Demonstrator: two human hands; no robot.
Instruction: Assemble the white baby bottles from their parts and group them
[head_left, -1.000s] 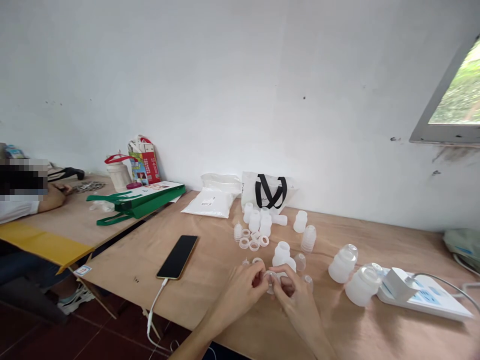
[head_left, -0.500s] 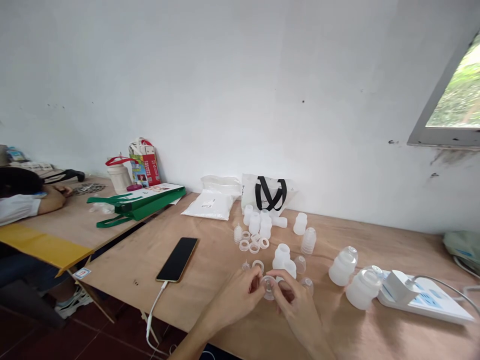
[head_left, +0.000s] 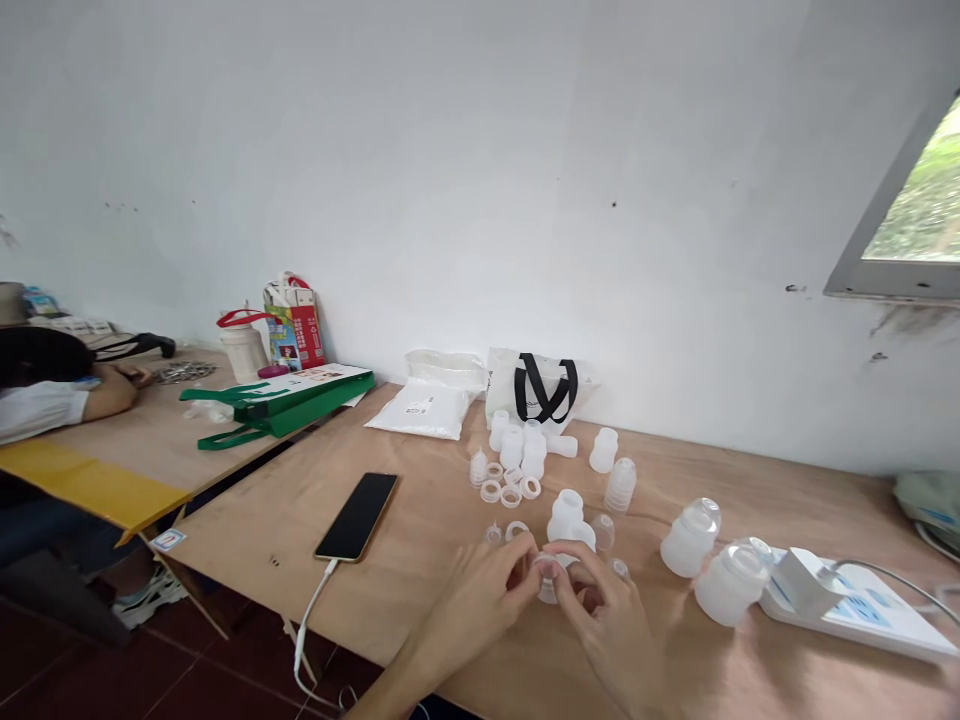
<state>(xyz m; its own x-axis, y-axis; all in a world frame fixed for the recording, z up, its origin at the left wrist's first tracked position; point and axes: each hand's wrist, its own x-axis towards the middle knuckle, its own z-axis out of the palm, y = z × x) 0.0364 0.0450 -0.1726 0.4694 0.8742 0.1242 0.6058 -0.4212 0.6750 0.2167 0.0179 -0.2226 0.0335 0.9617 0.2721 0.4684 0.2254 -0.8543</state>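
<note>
My left hand [head_left: 487, 590] and my right hand [head_left: 604, 615] meet over the table, both pinching a translucent baby bottle ring [head_left: 548, 594] between thumbs and fingertips. My fingers hide much of it, and whether a teat sits inside I cannot tell. Just beyond them stand frosted baby bottles [head_left: 568, 515] and clear domed caps [head_left: 602, 531]. A loose ring [head_left: 516, 530] and a small teat [head_left: 493, 534] lie past my left hand. Farther back are several more rings [head_left: 511, 496], a ribbed clear piece [head_left: 478, 468] and frosted bottles [head_left: 533, 455].
A phone [head_left: 357, 517] with a white cable lies left of my hands. Capped bottles [head_left: 690, 538] and a power strip [head_left: 862, 610] are at right. A white plastic package [head_left: 418, 410] and a black-handled bag [head_left: 504, 385] stand by the wall. Another person's arm [head_left: 112, 392] rests on the neighbouring table.
Both hands stay on the ring, with my fingertips closing further over it so less of it shows. The view has shifted slightly.
</note>
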